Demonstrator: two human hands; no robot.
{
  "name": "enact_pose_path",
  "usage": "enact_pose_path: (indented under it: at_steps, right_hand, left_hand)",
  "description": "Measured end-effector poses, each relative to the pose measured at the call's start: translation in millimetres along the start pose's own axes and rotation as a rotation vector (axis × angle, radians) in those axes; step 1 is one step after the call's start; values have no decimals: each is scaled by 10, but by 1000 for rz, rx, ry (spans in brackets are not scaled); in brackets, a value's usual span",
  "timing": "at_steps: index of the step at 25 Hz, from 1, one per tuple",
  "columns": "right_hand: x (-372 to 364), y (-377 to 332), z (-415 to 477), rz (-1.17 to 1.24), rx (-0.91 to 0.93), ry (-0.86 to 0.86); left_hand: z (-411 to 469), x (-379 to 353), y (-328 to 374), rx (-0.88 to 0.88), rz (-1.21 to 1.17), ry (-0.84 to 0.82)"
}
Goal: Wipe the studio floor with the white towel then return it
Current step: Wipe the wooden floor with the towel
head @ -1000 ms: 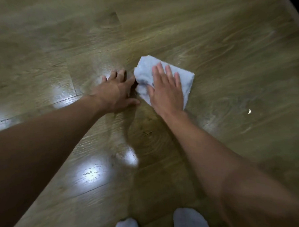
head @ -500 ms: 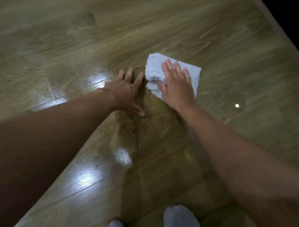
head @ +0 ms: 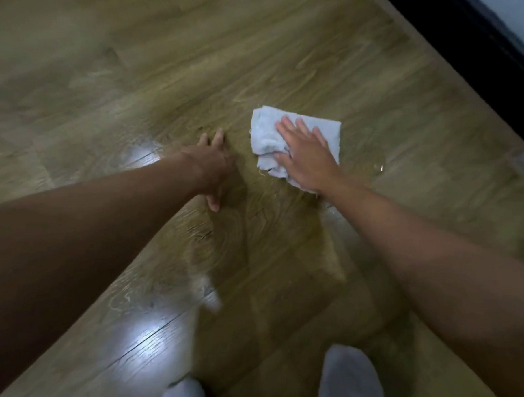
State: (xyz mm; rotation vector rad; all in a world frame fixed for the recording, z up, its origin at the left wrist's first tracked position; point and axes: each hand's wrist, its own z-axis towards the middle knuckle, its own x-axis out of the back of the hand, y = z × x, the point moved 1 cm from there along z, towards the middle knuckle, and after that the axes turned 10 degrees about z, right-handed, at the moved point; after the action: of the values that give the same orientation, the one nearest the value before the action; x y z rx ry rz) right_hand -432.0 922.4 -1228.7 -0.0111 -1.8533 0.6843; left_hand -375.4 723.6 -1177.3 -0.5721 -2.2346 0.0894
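Observation:
A folded white towel (head: 326, 132) lies flat on the wooden studio floor (head: 170, 74), a bit right of centre. My right hand (head: 306, 156) presses down on the towel with straight, spread fingers and covers its lower right part. To the left of the towel my left hand (head: 212, 166) rests flat on the bare boards, fingers pointing away from me, with a gap between it and the towel's edge.
A dark skirting board (head: 477, 54) runs diagonally along the upper right, with pale wall beyond it. Two white-socked feet (head: 350, 379) stand at the bottom edge. Bright light glare (head: 149, 340) shines on the boards at lower left.
My right hand has slid the towel to the right, away from my left hand, opening a gap between them. The view has shifted toward the skirting board.

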Motion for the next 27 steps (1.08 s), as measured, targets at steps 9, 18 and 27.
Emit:
enact_pose_path:
  at_steps: [9, 18, 27]
  right_hand:
    - [9, 372, -265, 48, -12, 115]
    - [-387, 238, -991, 25, -89, 222]
    - [65, 535, -356, 27, -310, 283]
  left_hand:
    - [188, 209, 383, -91, 56, 112]
    - [279, 424, 555, -111, -27, 79]
    - [460, 759, 773, -167, 68, 62]
